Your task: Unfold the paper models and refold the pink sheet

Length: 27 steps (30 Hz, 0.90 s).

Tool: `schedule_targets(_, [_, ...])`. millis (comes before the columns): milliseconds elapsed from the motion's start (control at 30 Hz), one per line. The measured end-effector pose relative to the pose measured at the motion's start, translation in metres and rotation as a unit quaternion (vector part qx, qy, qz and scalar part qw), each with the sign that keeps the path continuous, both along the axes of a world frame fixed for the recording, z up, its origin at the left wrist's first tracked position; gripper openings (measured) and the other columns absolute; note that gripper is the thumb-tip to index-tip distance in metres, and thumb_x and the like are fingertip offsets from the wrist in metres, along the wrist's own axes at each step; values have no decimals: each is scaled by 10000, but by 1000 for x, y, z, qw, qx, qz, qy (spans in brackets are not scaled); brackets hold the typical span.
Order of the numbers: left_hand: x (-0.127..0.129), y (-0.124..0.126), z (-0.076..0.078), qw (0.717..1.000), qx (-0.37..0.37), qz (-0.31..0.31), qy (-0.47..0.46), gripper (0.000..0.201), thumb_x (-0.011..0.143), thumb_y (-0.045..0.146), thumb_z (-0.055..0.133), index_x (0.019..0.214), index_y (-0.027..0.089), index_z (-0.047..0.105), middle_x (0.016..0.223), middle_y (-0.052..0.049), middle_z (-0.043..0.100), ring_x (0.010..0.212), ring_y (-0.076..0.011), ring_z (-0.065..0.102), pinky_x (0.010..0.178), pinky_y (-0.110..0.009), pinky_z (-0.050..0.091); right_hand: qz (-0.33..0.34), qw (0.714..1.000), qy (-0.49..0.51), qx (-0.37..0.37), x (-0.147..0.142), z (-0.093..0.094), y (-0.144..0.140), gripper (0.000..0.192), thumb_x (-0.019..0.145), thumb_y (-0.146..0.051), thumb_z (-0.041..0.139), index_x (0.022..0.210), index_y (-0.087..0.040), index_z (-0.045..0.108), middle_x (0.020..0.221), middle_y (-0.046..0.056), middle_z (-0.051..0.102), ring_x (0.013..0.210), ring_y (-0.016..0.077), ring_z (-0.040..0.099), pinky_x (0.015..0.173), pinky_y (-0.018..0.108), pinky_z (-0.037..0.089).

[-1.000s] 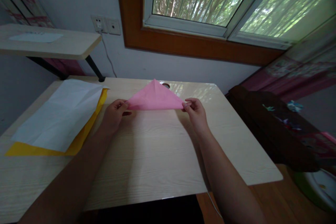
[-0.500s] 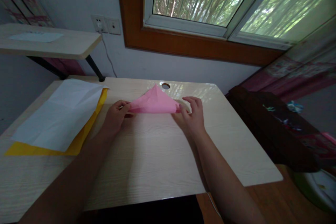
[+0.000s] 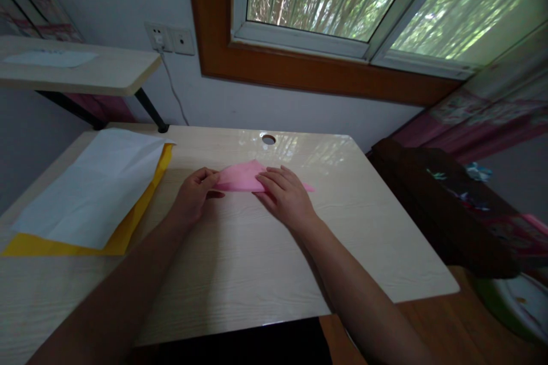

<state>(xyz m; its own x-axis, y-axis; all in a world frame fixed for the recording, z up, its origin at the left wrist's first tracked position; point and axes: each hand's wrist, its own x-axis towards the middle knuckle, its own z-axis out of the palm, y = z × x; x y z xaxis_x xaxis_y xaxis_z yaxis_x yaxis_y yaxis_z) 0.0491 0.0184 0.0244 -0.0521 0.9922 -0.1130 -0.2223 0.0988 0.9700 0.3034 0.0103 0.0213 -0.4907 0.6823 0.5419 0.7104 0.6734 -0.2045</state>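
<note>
A sheet of pink paper (image 3: 238, 175), folded to a low triangle with its point towards the wall, is in front of me over the desk. Its left corner is pinched between the thumb and fingers of my left hand (image 3: 194, 194). My right hand (image 3: 289, 197) lies across the right half of the sheet, fingers bent over its top and thumb at the near folded edge. The right tip of the paper sticks out past that hand. Part of the sheet is hidden under my right fingers.
White paper (image 3: 89, 188) lies over yellow paper (image 3: 115, 243) on the left of the wooden desk (image 3: 240, 274). A raised shelf (image 3: 124, 71) stands at the back left. Near the wall the desk has a round cable hole (image 3: 269, 140). A dark cabinet (image 3: 432, 217) is off to the right.
My right hand has moved left from the paper's right corner onto its middle. The paper's raised peak is lower and flatter. My left hand keeps its pinch, shifted slightly right.
</note>
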Motion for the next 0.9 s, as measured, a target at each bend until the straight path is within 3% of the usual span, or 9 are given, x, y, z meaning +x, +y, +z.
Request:
schedule_targets(200, [0,-3,4,1000,10,-8,-4,252,724,402,745,734,170,647,860,-21,622,754,-147,577,573,-232,563,-4,1000,8,11,3,1,0,280,967,-314,621,1237,-266,674,1229,69,717,1162,253,645,1140,503,411])
schedule_targets(367, [-3,-2,2,998,66,-10,4,295,848,472,622,820,180,662,958,-50,669,834,-172,617,629,-248,553,-12,1000,26,6,4,0,1,245,962,-308,622,1192,-273,700,1173,67,730,1096,257,643,1079,500,447])
schedule_targets(500, [-5,-3,-1,991,132,5,7,311,860,507,662,941,207,681,1052,-56,667,954,-185,631,811,-288,549,-19,999,40,4,6,-1,2,248,963,-313,622,1195,-272,699,1137,72,734,1054,258,636,1020,488,472])
schedule_targets(633, [-6,-5,0,971,227,-39,62,366,792,444,783,1091,251,697,1164,-69,630,1127,-226,596,975,-333,512,-29,999,44,-4,7,1,1,246,966,-325,622,1195,-276,698,1132,74,733,1038,262,630,992,480,472])
schedule_targets(767, [-8,-5,0,950,281,-60,126,371,717,317,867,1057,290,722,1131,-57,639,1143,-248,596,1025,-389,495,-25,999,44,-9,8,3,1,236,970,-328,618,1184,-277,704,1118,69,737,1033,260,629,979,474,469])
schedule_targets(900, [-9,-4,0,939,287,-54,183,255,744,339,847,979,288,760,1053,-70,682,1054,-269,633,1001,-436,495,-11,999,39,-12,9,4,1,235,974,-324,616,1187,-283,703,1119,58,740,1041,256,627,984,474,468])
